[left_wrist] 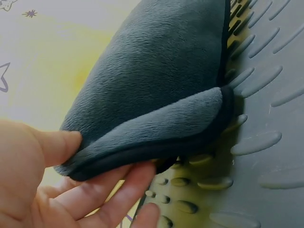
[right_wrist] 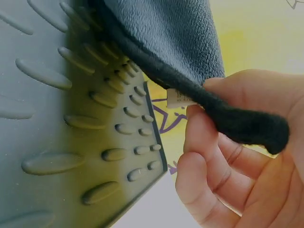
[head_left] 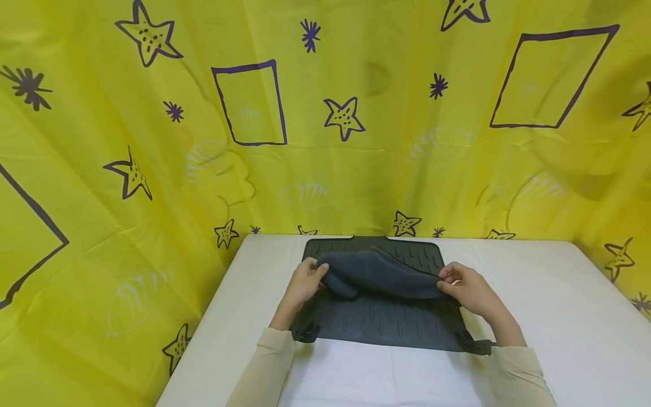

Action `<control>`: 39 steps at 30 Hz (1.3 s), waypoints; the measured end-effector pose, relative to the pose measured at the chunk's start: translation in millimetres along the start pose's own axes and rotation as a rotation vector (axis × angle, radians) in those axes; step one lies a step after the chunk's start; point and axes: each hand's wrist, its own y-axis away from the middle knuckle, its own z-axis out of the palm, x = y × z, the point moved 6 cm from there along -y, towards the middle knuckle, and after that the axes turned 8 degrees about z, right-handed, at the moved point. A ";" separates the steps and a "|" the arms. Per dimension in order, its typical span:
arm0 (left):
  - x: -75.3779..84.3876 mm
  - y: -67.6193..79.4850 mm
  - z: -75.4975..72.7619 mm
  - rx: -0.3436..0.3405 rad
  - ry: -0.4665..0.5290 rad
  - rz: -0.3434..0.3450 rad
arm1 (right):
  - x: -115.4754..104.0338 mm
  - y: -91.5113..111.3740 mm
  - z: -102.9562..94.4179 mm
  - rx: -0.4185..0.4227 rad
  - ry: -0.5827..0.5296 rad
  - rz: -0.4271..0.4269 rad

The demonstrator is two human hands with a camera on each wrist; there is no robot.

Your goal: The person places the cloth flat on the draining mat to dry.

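Observation:
A dark grey plush cloth point(head_left: 381, 274) with a black bound edge is stretched between both hands over a dark ridged mat point(head_left: 386, 325). My left hand point(head_left: 304, 281) pinches its left end, thumb on top and fingers beneath; in the left wrist view a flap of the cloth point(left_wrist: 142, 71) folds over near that thumb. At the opposite end, my right hand point(head_left: 470, 289) pinches the bound edge between thumb and fingers. The right wrist view shows a small pale label point(right_wrist: 179, 99) on the edge beside these fingertips. Part of the mat is hidden behind the cloth.
The mat lies on a white table point(head_left: 539, 294), its far side close to the table's back edge. A yellow curtain point(head_left: 305, 169) with drawn stars and frames hangs behind and along the sides. Dark straps point(head_left: 307, 332) are at the wrists, below beige sleeves point(head_left: 267, 362).

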 end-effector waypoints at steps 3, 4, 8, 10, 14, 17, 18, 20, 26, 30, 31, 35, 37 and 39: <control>-0.2 -0.9 -2.2 0.055 0.027 0.002 | -0.8 0.6 0.1 -0.008 -0.014 -0.002; 0.0 -1.1 -2.9 0.071 0.031 0.001 | -1.0 0.9 0.5 -0.014 -0.020 -0.002; 0.7 -1.7 -5.7 0.117 0.053 -0.014 | -0.5 2.5 1.4 -0.061 -0.048 -0.011; 0.4 -1.7 -6.9 0.120 0.054 -0.025 | 0.6 3.6 2.3 -0.103 -0.069 -0.010; -0.6 -0.4 -8.0 0.057 0.020 -0.046 | 4.5 6.5 5.8 -0.218 -0.124 0.014; -3.5 2.1 -7.4 -0.030 -0.045 -0.078 | 6.9 9.7 11.2 -0.305 -0.141 0.024; -5.0 3.0 -7.0 -0.059 -0.073 -0.086 | 7.6 10.7 13.1 -0.331 -0.140 0.026; -9.1 3.8 -5.9 -0.110 -0.128 -0.096 | 8.7 11.9 16.8 -0.365 -0.130 0.029; -18.9 3.8 -5.1 -0.164 -0.194 -0.080 | 7.5 8.7 25.8 -0.370 -0.121 0.035; -21.8 3.6 -5.5 -0.167 -0.133 -0.087 | 4.7 5.0 29.1 -0.318 -0.113 0.024; -22.3 3.6 -6.0 -0.164 -0.117 -0.089 | 4.2 4.1 29.9 -0.309 -0.107 0.024; -22.9 3.3 -6.6 -0.155 -0.074 -0.094 | 4.3 2.7 32.5 -0.299 -0.078 0.027; -22.2 3.1 -6.7 -0.147 -0.050 -0.087 | 4.7 2.6 33.2 -0.308 -0.076 0.026; -21.0 3.1 -7.6 -0.131 -0.018 -0.079 | 5.0 3.0 33.1 -0.317 -0.081 0.022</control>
